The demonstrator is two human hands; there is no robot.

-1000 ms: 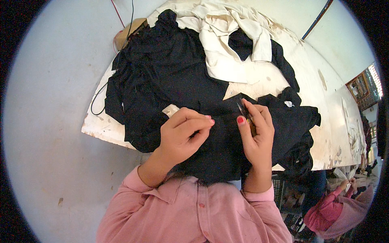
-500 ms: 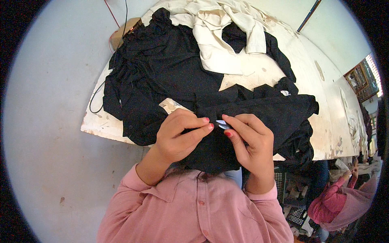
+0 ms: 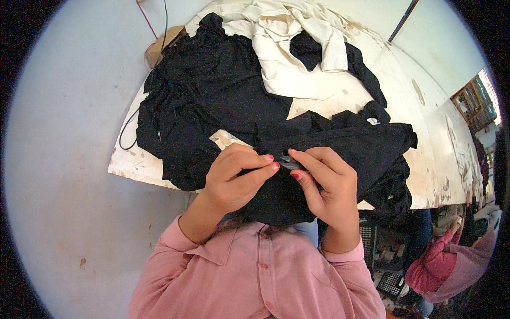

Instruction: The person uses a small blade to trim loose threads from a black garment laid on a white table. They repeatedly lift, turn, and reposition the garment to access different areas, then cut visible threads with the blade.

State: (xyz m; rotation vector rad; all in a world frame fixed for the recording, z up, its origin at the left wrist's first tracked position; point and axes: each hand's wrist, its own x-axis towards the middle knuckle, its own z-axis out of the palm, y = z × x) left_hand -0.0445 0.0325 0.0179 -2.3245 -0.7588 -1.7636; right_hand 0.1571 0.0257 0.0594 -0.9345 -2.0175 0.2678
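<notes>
Small metal thread snips [image 3: 288, 162] sit between the thumb and fingers of my right hand [image 3: 336, 183], blades pointing left. Facing them, my left hand [image 3: 232, 173] is closed in a pinch, thumb against forefinger. What lies in that pinch is too small and dark to make out. The blade tips come close to my left fingertips. Both hands are over a black garment [image 3: 345, 143], which spreads across the table's near edge and hangs down in front of my pink shirt.
More black cloth [image 3: 212, 80] is heaped on the left of the pale, worn table [image 3: 340, 87]. Cream cloth pieces [image 3: 281, 69] lie at the far side. A brown box [image 3: 163, 45] and a dark cable are at the left edge. Another person [image 3: 435, 268] is at the lower right.
The snips have turned slightly and their blades look darker, with the tips a little nearer my left fingertips. My right hand has shifted slightly left; my left hand is nearly still.
</notes>
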